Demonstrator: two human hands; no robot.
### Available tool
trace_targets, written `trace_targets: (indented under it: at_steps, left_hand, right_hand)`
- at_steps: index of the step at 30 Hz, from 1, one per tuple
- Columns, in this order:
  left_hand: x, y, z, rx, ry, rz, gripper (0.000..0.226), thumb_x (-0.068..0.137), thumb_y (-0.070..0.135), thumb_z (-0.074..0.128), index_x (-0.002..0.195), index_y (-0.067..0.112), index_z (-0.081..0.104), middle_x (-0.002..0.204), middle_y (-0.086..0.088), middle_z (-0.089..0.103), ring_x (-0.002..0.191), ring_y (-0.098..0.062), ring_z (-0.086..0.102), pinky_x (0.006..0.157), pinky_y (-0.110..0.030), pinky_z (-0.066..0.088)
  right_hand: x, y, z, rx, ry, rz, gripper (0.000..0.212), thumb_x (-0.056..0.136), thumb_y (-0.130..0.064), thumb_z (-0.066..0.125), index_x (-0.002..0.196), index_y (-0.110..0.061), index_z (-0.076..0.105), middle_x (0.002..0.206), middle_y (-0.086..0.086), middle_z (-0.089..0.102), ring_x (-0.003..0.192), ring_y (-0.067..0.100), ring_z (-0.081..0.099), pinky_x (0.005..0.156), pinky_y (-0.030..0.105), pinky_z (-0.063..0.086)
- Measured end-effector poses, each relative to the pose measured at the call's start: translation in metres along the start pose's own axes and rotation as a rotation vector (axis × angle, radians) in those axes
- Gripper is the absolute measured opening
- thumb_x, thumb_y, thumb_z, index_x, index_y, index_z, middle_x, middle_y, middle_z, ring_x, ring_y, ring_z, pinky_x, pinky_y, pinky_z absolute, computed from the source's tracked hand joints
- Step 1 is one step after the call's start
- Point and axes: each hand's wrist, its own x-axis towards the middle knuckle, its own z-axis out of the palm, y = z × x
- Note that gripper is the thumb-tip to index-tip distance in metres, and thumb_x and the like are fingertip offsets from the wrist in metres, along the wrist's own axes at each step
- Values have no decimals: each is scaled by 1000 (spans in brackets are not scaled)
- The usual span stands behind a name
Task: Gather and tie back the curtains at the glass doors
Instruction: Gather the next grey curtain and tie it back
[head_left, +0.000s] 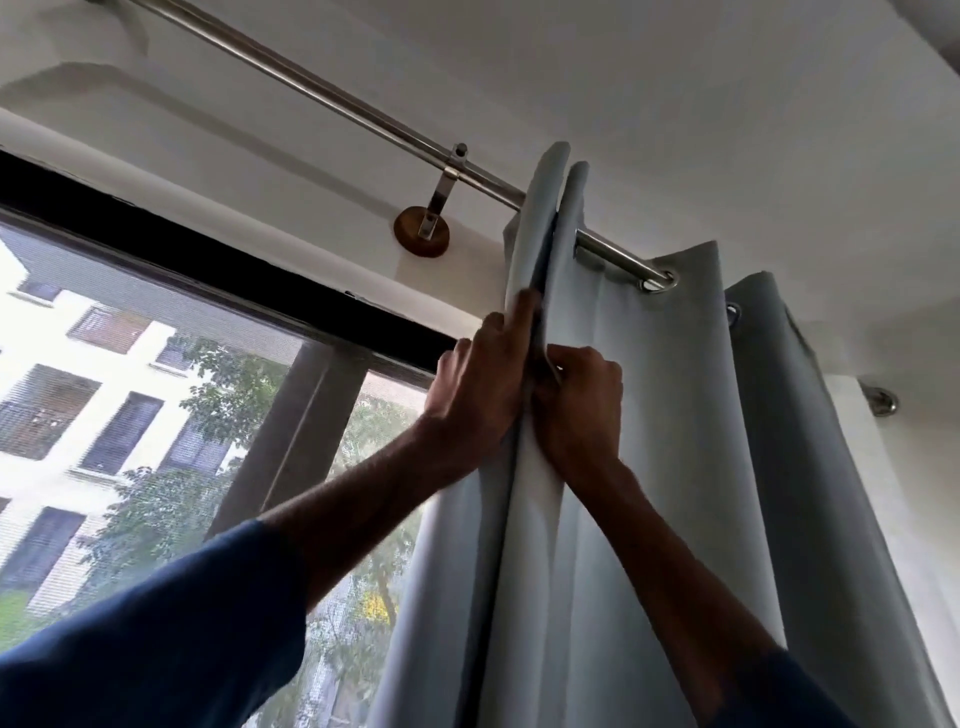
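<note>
Up high, I see the curtain (649, 467), a pale grey-blue cloth with metal eyelets, hanging in deep folds from a steel rod (332, 98) to the right of the glass door (156, 415). Its leading folds are bunched tight together, standing above the rod. My left hand (478, 395) lies flat against the outer side of those folds, fingers stretched upward, not closed around anything. My right hand (582, 400) is clenched on the same folds from the other side, pinching them against the left. Both forearms rise from dark blue sleeves (171, 623). A bracket (439, 202) on a round wooden base holds the rod to the wall. No writing is readable anywhere.
</note>
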Motion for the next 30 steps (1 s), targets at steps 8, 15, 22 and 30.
trace_targets:
  at_steps: [8,15,22,30]
  left_hand:
    - [-22,4,-1,258,-154,-32,11,97,21,50,103,18,59,110,-9,62,103,-39,60,74,-41,40]
    - [-14,-15,-10,-103,-278,-114,30,77,23,59,103,7,63,104,-20,66,101,-44,61,71,-41,47]
    - [-46,-26,-3,-329,-178,-64,20,77,17,45,89,10,60,69,-3,62,66,-10,59,55,-31,43]
    - [-81,-18,-9,-202,171,-27,36,91,15,55,126,19,54,145,3,38,108,-18,59,77,-42,56]
  right_hand:
    - [-28,-8,-14,-14,-48,-29,42,83,-3,59,51,-20,37,44,-8,32,40,11,29,48,23,24]
    - [-41,-25,-13,-4,-56,-27,40,85,-12,63,55,-13,36,46,-1,24,46,20,24,49,35,24]
    - [-53,-22,-8,-5,-68,-38,31,93,-20,61,63,-14,58,55,-3,54,49,17,44,59,34,44]
    - [-69,-33,-21,-18,-82,-61,44,87,-14,66,57,-18,33,49,-2,28,47,19,28,53,29,27]
